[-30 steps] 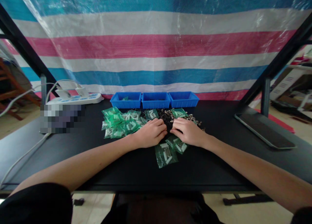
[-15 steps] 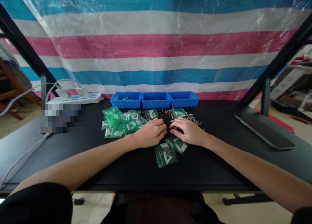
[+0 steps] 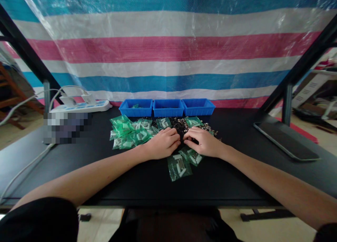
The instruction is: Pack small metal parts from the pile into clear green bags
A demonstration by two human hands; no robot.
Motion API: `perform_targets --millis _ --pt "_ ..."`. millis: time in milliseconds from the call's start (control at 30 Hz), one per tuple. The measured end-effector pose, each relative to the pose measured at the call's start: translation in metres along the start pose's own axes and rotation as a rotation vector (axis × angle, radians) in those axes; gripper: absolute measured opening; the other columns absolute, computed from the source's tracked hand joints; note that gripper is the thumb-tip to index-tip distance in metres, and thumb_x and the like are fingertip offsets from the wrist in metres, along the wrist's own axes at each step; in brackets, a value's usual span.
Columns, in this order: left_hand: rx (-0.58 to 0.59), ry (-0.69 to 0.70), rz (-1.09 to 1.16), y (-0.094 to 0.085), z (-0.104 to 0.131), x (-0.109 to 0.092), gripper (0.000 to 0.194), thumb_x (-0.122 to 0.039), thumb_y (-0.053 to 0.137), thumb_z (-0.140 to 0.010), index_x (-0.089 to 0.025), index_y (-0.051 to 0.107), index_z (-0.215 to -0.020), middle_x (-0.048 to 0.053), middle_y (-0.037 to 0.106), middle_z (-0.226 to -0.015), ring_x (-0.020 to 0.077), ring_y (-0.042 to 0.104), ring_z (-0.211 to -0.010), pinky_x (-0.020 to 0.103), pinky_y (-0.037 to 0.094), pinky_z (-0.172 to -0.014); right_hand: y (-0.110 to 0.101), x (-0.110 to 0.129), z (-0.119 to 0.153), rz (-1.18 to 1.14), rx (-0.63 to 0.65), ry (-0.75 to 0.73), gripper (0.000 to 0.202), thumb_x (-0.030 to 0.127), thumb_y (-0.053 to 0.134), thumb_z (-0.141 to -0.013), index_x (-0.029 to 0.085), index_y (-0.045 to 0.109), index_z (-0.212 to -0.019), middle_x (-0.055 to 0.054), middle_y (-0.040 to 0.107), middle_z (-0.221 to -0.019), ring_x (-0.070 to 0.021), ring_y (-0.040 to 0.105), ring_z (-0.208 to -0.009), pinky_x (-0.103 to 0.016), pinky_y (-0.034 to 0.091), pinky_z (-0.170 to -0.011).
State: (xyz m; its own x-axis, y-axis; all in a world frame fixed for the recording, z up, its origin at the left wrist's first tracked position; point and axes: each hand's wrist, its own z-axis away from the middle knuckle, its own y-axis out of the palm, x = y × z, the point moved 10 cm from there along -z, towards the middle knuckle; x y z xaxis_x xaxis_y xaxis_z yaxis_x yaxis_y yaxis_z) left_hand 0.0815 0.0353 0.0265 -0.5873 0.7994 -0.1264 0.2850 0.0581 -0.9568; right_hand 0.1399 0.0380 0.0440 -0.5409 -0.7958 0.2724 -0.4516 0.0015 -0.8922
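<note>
My left hand (image 3: 164,143) rests at the near edge of a pile of small dark and metal pieces (image 3: 179,125), its fingers curled closed. Close by on the other side, my right hand (image 3: 204,142) has thumb and fingertips bent together in a pinch. Whatever either hand may hold is hidden. Beneath and in front of the right hand lie two clear bags, one a bag of white plugs and screws (image 3: 179,166), the other a similar bag (image 3: 194,156) partly under the palm. Left of my left hand is a heap of green-tinted bags (image 3: 129,133) with white pieces inside.
Three blue bins stand in a row behind the pile: a left bin (image 3: 136,112), a middle bin (image 3: 168,112) and a right bin (image 3: 199,111). A phone (image 3: 285,141) lies at the right. A white power strip (image 3: 81,108) with cables sits at the back left.
</note>
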Motion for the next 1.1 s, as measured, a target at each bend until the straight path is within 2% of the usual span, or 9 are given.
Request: perform_targets --millis 1100 --pt "0.009 -0.001 -0.013 0.0001 -0.0004 -0.0008 0.025 -0.025 0.034 -0.094 -0.015 0.057 -0.087 0.007 0.053 -0.088 0.0187 0.048 -0.084 0.033 0.041 -0.082 0.0024 0.0018 0.0005 0.001 0.021 -0.029 0.018 0.028 0.051 -0.088 0.018 0.054 -0.074 -0.003 0.054 -0.071 -0.0166 0.048 -0.073 -0.03 0.038 -0.07"
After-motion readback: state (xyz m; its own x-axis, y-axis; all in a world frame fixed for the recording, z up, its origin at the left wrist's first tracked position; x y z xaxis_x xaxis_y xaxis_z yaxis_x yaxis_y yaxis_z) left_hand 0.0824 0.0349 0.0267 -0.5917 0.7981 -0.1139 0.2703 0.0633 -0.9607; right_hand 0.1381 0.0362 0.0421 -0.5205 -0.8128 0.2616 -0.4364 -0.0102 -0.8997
